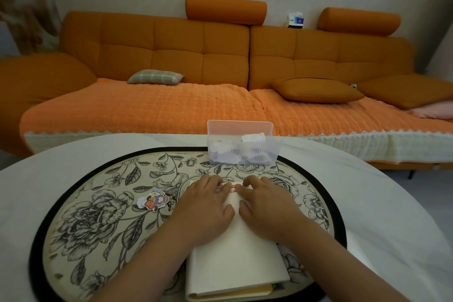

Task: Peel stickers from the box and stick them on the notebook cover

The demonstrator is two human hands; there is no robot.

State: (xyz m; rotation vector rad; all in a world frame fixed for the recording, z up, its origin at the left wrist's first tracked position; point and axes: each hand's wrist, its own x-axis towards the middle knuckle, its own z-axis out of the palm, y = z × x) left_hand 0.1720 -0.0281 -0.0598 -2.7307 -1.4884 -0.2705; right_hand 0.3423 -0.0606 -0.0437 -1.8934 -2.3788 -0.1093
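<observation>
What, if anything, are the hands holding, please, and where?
Left hand and right hand lie on the notebook, fingertips on a sticker at its far edge; pinched or pressed, unclear.

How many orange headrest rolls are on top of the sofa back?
2. One headrest sits atop the left section of the sofa back, the other headrest atop the right section. None seems hidden, though the sofa's ends leave the frame.

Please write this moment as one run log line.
step: sticking | left hand, right hand: on notebook, touching small sticker | loose sticker: on mat, left | box: behind notebook
</observation>
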